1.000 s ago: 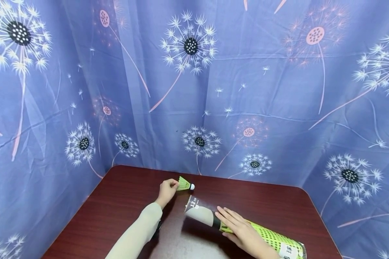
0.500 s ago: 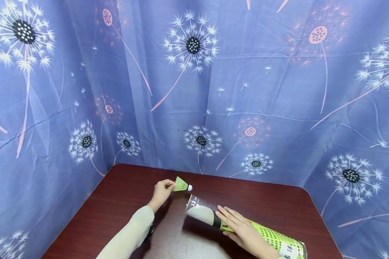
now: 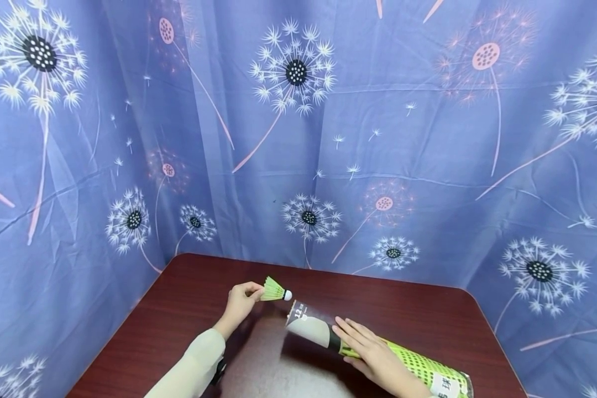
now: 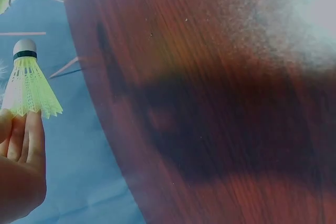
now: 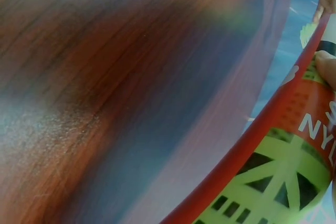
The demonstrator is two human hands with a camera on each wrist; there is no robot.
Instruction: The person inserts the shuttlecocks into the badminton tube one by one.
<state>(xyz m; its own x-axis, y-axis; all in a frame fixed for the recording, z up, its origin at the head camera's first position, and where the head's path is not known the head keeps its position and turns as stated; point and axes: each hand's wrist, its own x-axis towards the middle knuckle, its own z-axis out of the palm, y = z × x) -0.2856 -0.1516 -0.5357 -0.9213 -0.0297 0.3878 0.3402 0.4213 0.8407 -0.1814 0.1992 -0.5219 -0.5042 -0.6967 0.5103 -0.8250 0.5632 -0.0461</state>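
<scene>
My left hand (image 3: 240,305) pinches a yellow-green shuttlecock (image 3: 272,290) by the skirt's edge, its white cork pointing right toward the tube's mouth. In the left wrist view the shuttlecock (image 4: 32,85) stands cork up above the fingertips, a black band round its base. My right hand (image 3: 370,354) holds a long shuttlecock tube (image 3: 418,362) from above, fingers stretched over its far side. The tube slants, its mouth end at upper left, close to the cork. In the right wrist view the tube (image 5: 278,171) shows red and green printing, with the thumb (image 5: 326,69) against its side.
A dark red-brown wooden table (image 3: 199,282) with rounded far corners lies beneath both hands. Blue curtains (image 3: 298,143) with dandelion prints hang behind it and along both sides. The tube casts a shadow on the tabletop.
My left hand has drawn back left and slightly nearer with the shuttlecock, whose cork now sits just off the tube's mouth. The right hand and the tube have stayed nearly still.
</scene>
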